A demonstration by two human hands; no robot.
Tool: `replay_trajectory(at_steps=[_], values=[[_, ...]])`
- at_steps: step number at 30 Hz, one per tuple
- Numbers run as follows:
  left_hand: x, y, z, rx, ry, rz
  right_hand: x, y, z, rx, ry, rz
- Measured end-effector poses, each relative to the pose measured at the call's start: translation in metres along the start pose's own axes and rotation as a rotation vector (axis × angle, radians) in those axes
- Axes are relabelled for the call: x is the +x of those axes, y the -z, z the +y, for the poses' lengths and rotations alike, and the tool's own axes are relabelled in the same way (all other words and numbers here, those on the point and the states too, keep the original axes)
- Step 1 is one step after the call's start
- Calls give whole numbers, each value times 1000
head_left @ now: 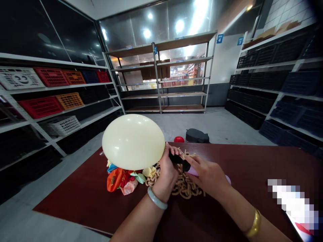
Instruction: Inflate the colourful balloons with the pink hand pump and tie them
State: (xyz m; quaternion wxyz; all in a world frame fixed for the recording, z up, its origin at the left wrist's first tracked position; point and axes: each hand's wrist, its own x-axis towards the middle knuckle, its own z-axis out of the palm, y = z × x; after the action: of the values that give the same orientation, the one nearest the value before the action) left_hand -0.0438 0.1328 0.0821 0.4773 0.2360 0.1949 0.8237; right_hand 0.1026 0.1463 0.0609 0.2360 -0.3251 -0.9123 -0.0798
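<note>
A large, pale cream balloon [133,141], blown up, is above the left part of the table. My left hand [168,168] is closed at the balloon's right end, around its neck and the black front of a balloon pump [186,165]. My right hand [210,176] is wrapped around the pump's lilac body, which shows at both sides of the hand. The join between balloon and nozzle is hidden by my left fingers. Under the hands lies a heap of tan, curled, cord-like pieces [188,190]. Limp coloured balloons [115,179] are piled to its left.
The dark red table [83,191] carries a pixelated object [294,205] at the right. Beyond its far edge are a red round thing [179,139] and a dark bag-like item [197,135] on the floor. Shelves with crates [50,76] line the room.
</note>
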Motion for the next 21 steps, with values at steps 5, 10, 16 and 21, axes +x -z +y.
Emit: replay_trajectory(at_steps=[5,10,16,21], values=[[4,0,3,106,-69,-27,0,4,2,13,-12,11],[5,3,5,183,-18,-75,0,5,4,30,-28,-5],[21,16,18,189,-44,4,0,2,14,15,-30,-43],[47,38,49,70,24,181,-2,-1,42,-32,-174,-24]])
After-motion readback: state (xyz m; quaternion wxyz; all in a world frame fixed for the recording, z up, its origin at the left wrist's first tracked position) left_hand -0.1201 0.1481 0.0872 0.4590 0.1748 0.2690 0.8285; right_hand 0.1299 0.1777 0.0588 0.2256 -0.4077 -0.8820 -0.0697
